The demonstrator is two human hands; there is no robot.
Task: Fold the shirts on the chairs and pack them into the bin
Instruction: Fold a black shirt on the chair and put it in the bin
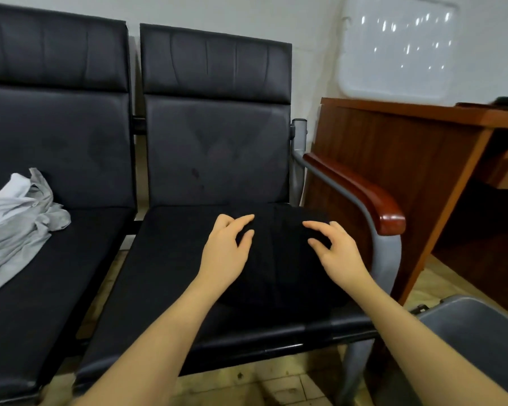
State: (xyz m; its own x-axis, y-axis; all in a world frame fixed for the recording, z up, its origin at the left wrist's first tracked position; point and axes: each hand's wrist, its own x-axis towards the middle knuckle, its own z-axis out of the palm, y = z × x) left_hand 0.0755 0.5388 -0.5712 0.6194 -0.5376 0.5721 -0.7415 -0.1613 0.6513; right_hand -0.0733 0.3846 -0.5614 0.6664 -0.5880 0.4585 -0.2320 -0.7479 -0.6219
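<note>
- Black chair seat [170, 273] carries a folded black shirt [279, 259], near its right edge beside the armrest [364, 194].
- Left hand [226, 250] and right hand [335, 250] hover released, fingers loosely spread.
- Grey shirt [15, 215] lies crumpled on the left chair; bin [481, 332] sits lower right.

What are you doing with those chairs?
A person is folding shirts. Both hands, the left hand and the right hand, hover open over a black shirt lying on the right chair seat. A grey shirt lies crumpled on the left chair, not yet folded. A grey bin stands at the right.
</note>
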